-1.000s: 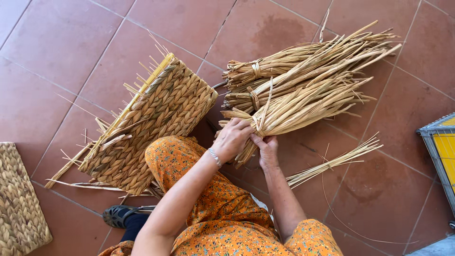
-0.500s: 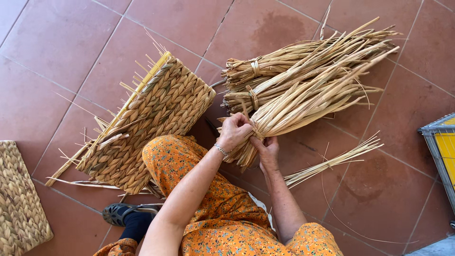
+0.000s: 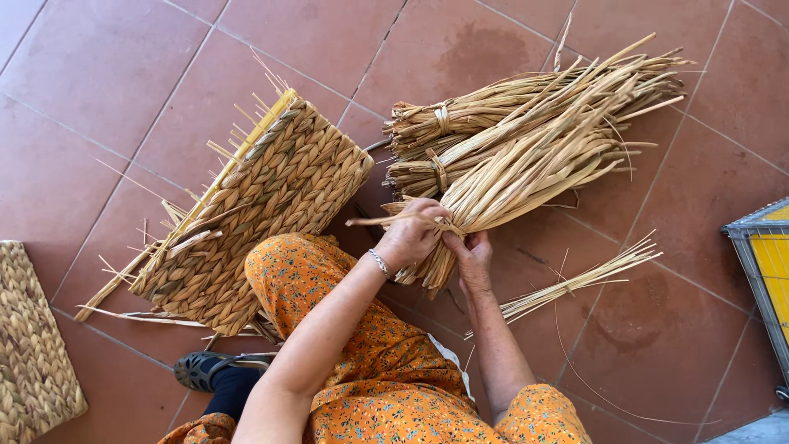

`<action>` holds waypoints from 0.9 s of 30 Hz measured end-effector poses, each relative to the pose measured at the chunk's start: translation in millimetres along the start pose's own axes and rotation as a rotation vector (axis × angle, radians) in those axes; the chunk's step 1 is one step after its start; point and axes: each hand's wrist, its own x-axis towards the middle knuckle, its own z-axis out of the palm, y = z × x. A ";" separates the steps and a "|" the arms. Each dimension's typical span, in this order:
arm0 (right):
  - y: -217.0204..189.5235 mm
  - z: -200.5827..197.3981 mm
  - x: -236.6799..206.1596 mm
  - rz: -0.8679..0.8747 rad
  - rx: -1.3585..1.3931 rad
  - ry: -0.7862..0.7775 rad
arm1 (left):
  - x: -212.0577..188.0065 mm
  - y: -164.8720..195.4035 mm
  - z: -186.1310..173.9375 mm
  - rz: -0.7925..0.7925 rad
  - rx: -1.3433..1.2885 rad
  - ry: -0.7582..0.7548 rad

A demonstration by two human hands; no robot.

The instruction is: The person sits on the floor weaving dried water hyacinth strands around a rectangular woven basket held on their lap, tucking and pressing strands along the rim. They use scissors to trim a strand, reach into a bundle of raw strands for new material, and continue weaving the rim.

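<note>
Since the earlier frame the left hand (image 3: 411,234) has shifted up over the butt end of the loose bundle of pale dried reed stalks (image 3: 526,168), and a single flat strand (image 3: 386,222) now sticks out leftward from its grip. Left grip: curled shut over strand and bundle. Right hand (image 3: 472,255): fingers pinched around the bundle's lower end, just beside the left. Bundle lies on the red-brown tiled floor (image 3: 123,74), across two tied reed sheaves (image 3: 444,119). Half-woven flat straw panel (image 3: 255,205) leans at the orange-patterned knee (image 3: 288,271). A thin spray of loose stalks (image 3: 575,279) lies to the right. Risk, as judged: the brittle strand may snap or slip if pulled sharply; bundle could splay if either grip eases.
</note>
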 end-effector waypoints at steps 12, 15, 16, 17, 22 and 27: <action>-17.1 18.4 -17.4 0.088 -0.028 -0.044 | 6.5 -14.5 8.6 -0.013 0.278 -0.132; -9.2 20.2 -14.8 0.091 0.057 -0.027 | 9.0 -13.1 8.4 -0.092 0.282 -0.127; -5.9 19.8 -14.9 0.096 0.093 -0.023 | 10.2 -12.8 6.0 -0.147 0.246 -0.197; -2.4 18.9 -14.2 0.078 0.084 -0.023 | 12.5 -13.4 2.9 -0.200 0.213 -0.266; 9.5 16.4 -8.0 0.021 0.071 -0.031 | 17.4 -14.5 -11.7 -0.288 0.115 -0.417; 5.9 13.3 -1.0 0.015 0.028 -0.017 | 9.7 -10.0 -7.7 0.012 0.102 -0.039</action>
